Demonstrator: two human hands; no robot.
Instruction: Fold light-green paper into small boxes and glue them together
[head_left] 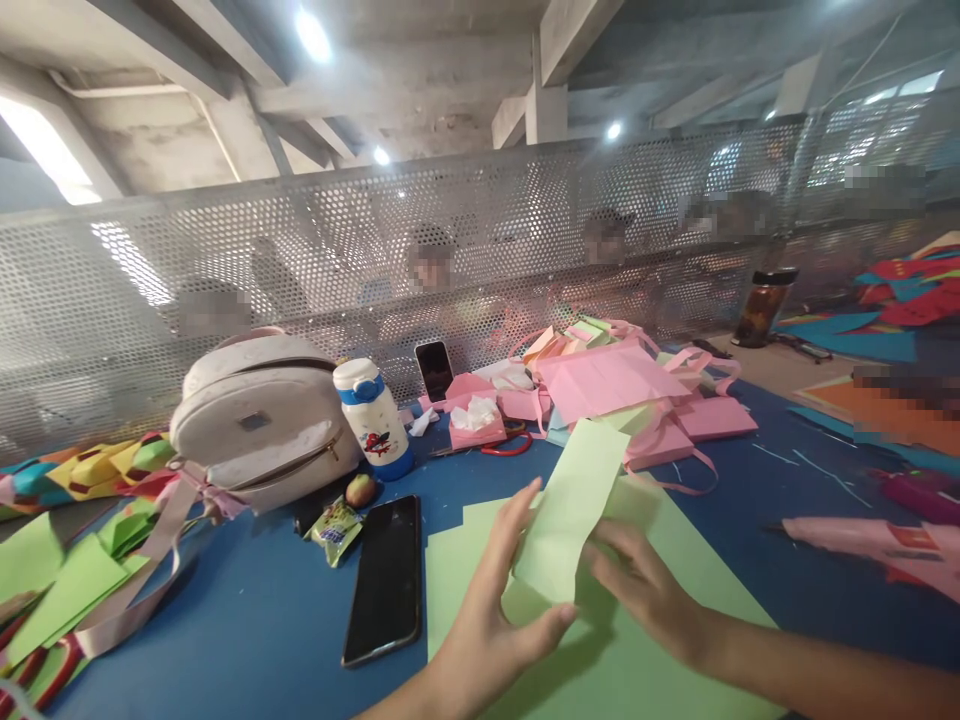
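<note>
A folded strip of pale green paper [574,510] is held up, tilted, just right of the lower centre of the frame. Its left edge and lower corner are gripped by the left hand [484,615], with forefinger and thumb spread wide around it. Its right edge is met by the fingers of the right hand [660,600], which are bent and partly hidden behind the paper; whether they are clamped on it cannot be told. Below both hands, larger green sheets [697,560] are spread on a blue table [247,620]. A black phone [384,580] is laid just beside them at lower centre-left, with a snack packet [335,530] near its upper end. At centre-left, a white bottle [373,415] is stood beside a pale backpack [262,400]. Red-handled scissors [506,448] and a heap of pink paper pieces [611,385] are seen above the strip, and a pink glue gun [862,540] is placed at the right. The background is crossed by a perforated metal screen [337,250].
</note>
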